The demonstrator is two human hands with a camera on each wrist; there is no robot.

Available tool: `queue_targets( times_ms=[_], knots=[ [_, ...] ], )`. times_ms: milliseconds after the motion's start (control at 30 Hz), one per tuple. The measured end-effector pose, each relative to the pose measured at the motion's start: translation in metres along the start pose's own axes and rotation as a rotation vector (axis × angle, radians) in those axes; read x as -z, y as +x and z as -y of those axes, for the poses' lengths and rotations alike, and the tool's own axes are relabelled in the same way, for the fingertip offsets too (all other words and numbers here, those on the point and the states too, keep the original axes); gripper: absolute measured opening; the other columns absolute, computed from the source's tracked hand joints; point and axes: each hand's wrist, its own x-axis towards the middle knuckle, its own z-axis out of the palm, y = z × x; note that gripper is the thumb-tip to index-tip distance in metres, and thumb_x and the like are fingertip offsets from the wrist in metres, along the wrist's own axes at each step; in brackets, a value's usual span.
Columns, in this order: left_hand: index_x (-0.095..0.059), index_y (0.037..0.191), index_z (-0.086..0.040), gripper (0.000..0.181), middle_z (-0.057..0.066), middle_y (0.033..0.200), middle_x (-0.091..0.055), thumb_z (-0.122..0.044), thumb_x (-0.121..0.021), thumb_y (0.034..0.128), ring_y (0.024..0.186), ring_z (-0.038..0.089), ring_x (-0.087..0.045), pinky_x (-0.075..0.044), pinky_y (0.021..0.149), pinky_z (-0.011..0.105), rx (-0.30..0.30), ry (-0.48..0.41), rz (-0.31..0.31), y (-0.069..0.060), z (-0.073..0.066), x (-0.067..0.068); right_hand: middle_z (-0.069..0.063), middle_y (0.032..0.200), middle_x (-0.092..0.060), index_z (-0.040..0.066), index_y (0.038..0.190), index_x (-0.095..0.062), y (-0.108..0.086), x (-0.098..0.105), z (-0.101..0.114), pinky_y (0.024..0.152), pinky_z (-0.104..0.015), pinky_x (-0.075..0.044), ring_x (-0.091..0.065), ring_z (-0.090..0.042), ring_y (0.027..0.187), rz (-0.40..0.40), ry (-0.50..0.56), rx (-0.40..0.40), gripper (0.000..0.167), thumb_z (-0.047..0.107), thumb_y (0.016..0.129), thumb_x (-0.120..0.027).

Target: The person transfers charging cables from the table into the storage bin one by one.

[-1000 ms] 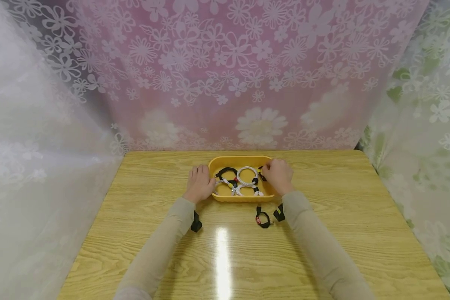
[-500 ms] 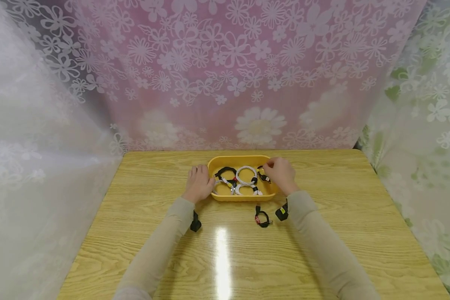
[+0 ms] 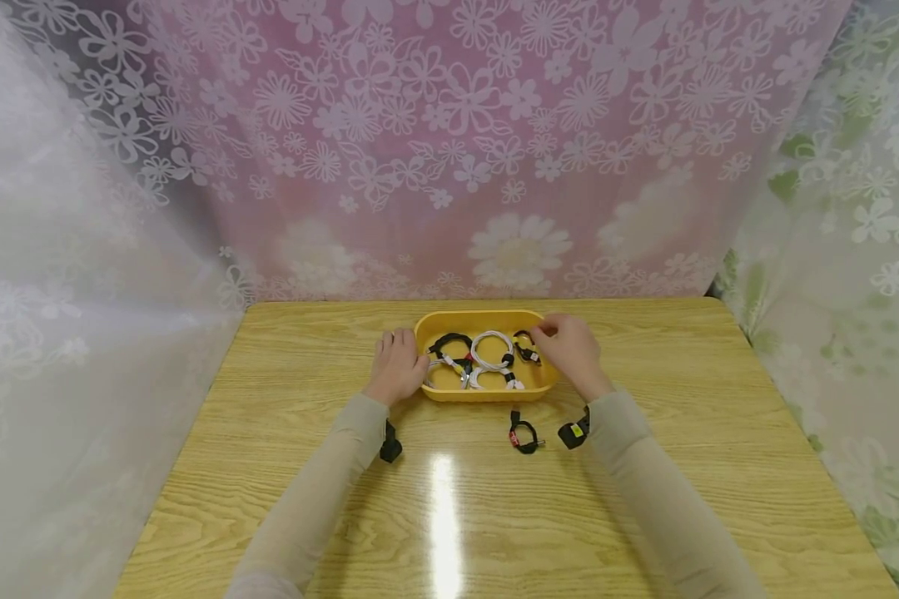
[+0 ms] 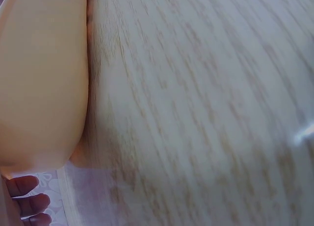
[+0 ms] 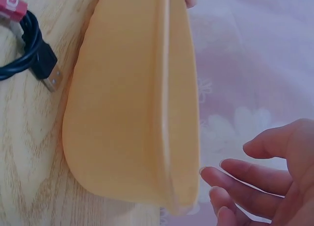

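Observation:
A yellow plastic basket (image 3: 487, 397) sits at the back of the table with several coiled cables inside. My left hand (image 3: 395, 370) grips its left end, thumb over the rim; in the left wrist view some fingertips (image 4: 32, 204) show. Near the right end, my right hand (image 3: 572, 345) is over the rim beside a small black cable (image 3: 526, 348). In the right wrist view the right hand (image 5: 265, 187) has loosely bent, parted fingers and holds nothing. Other cables inside are a white coil (image 3: 492, 351), a second white coil (image 3: 489, 380) and a black coil (image 3: 449, 341).
A short black USB cable (image 3: 525, 437) with a red tag lies on the wooden table (image 3: 307, 532) in front of the basket. Black wrist cameras, such as the right one (image 3: 573, 433), hang below the wrists. Floral curtains (image 3: 434, 150) stand behind and at both sides.
My right hand has let go of the small black cable, which now lies in the basket's right end. That hand has drawn back slightly to the right. The left hand has stayed put.

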Motion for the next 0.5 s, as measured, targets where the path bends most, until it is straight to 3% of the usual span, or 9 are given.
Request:
queue_targets(
  times_ms=[300, 500],
  knots=[
    [-0.041, 0.099, -0.006, 0.016, 0.013, 0.1, -0.041, -0.023, -0.042, 0.0994, 0.092, 0.031, -0.033, -0.025, 0.083, 0.042, 0.001, 0.017, -0.003, 0.0, -0.001, 0.001, -0.009, 0.09, -0.071, 0.008, 0.097, -0.075, -0.018, 0.007, -0.003, 0.066, -0.042, -0.05, -0.063, -0.025, 0.075, -0.075, 0.09, 0.077, 0.023, 0.026, 0.096, -0.061],
    [-0.042, 0.097, -0.006, 0.016, 0.013, 0.098, -0.042, -0.022, -0.043, 0.0981, 0.089, 0.031, -0.034, -0.026, 0.082, 0.042, -0.012, 0.017, -0.022, -0.001, -0.001, 0.001, -0.007, 0.085, -0.071, 0.008, 0.094, -0.076, -0.033, 0.01, -0.007, 0.062, -0.037, -0.047, -0.061, -0.022, 0.071, -0.105, 0.145, 0.073, 0.022, 0.024, 0.097, -0.061]
  ],
)
